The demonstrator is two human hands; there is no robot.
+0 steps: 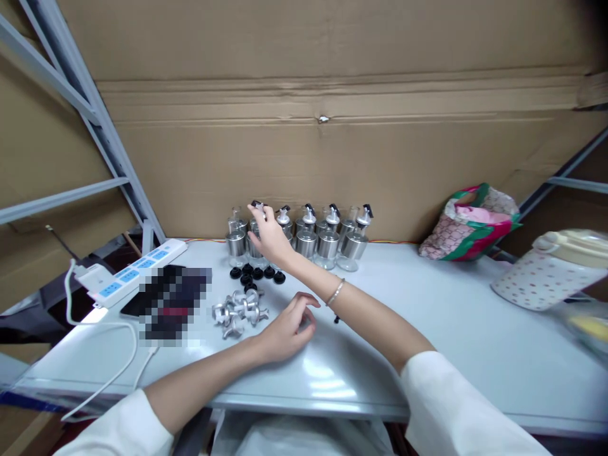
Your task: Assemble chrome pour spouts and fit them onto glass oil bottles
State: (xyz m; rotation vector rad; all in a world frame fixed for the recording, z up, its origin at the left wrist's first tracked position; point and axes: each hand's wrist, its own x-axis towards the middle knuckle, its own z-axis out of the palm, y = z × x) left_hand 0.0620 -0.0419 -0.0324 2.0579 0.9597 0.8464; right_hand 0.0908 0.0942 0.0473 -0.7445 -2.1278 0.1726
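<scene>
Head view of a bench. A cardboard sheet (332, 145) is standing as a back wall beyond both hands, and a pale table (427, 342) is lying beneath them. Far to the right of the right hand (270, 239), a polka-dot lidded container (546, 275) and a patterned bag (468, 221) are sitting on the table. Well to the left of the left hand (285, 330), a white power strip (128, 272) is lying beside a dark, blurred flat object. A row of glass dispenser bottles (327, 240), each with a steel collar, is standing against the cardboard, most already carrying a pour spout. The right hand is reaching to the row's left end and grasping one dispenser bottle (255, 256), its fingertips closing about the black-tipped spout (257, 205) at the top. The left hand is resting on the table in a loose curl, nearer the person than the row. Whether anything is lying inside that curl cannot be told. Just to the left of it, loose metal pourer fittings (240, 311) are lying in a small heap. Black stoppers (256, 274) are sitting between that heap and the bottles. A thin bracelet (335, 292) is circling the right wrist. The bottle is probably light when empty, rigid, smooth and breakable. The steel collar is likely offering a surer hold than the bare glass or the narrow spout.
</scene>
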